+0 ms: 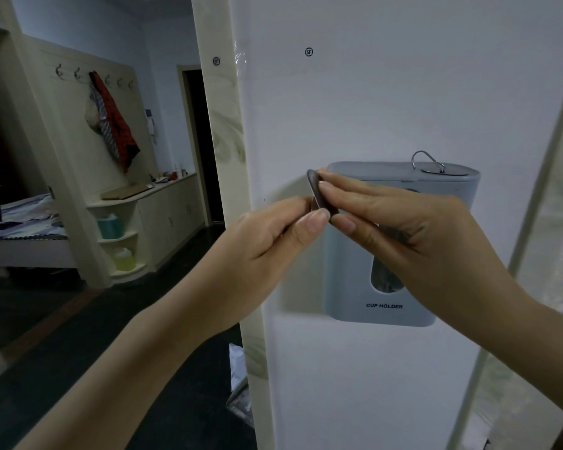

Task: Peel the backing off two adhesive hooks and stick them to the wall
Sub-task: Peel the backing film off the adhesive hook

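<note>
Hands meet at the centre of the frame, in front of a white wall [387, 92]. The left hand [273, 235] has its fingers [312, 222] closed narrowly on the lower edge of a small dark oval adhesive hook [316, 190], which stands tilted and edge-on to the camera. The right hand [403, 222] pinches the same hook from the right side, its fingertips lying on the dark face. Whether any backing has lifted cannot be told. Just behind the hands, a grey box marked CUP HOLDER [384, 306] is fixed to the wall. On its top, right of centre, rests a second hook [442, 171] with a round metal base and a wire loop. At upper left, clothes [113, 121] hang from a row of wall hooks.
</note>
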